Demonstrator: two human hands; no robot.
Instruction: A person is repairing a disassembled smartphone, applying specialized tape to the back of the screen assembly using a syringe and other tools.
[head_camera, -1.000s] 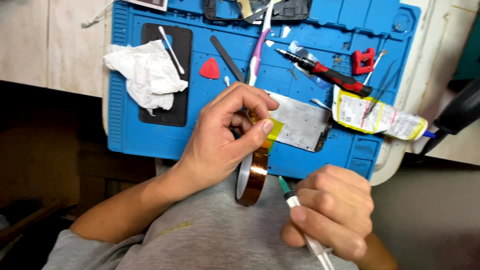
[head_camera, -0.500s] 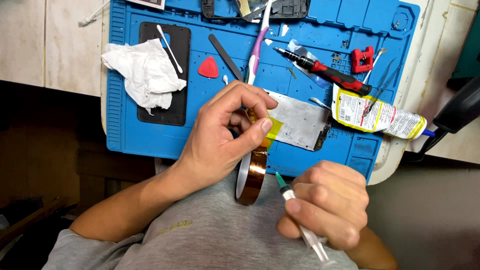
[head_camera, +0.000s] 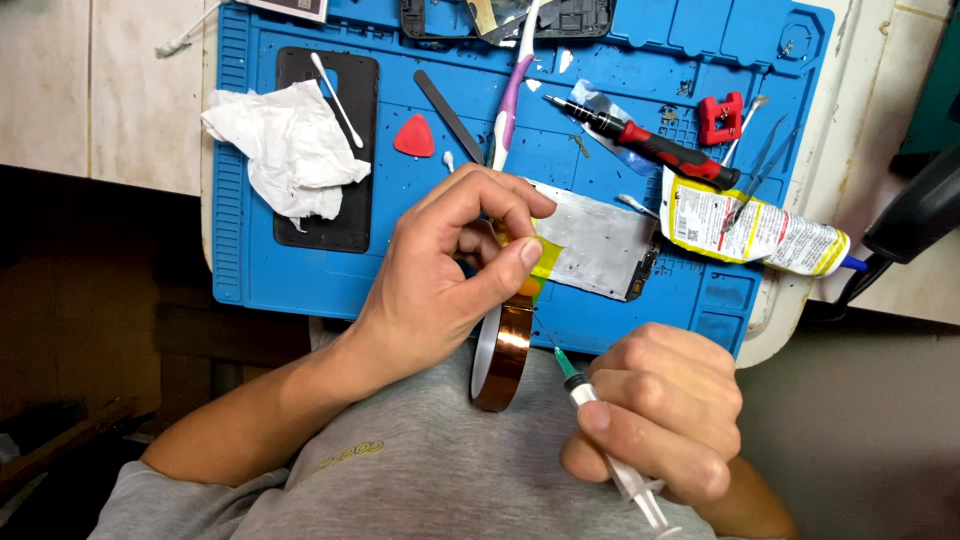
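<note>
Pinching a yellow tape strip off the amber translucent tape roll (head_camera: 503, 350), the left hand (head_camera: 440, 275) works; the right hand (head_camera: 660, 410) fist-grips a green-tipped plastic syringe (head_camera: 600, 425); tape not yet laid on the silver metal plate (head_camera: 598, 245).

Bare blue mat (head_camera: 300, 285) open left of left hand (head_camera: 440, 270); crumpled tissue (head_camera: 285, 145), red screwdriver (head_camera: 650, 142), glue tube (head_camera: 750, 228) crowd far side

Both arms are bare, no watch, rings or gloves on the left hand (head_camera: 440, 275) or the right hand (head_camera: 665, 410). Person's wearing a grey t-shirt (head_camera: 400, 480) with a small yellowish print on the front.
</note>
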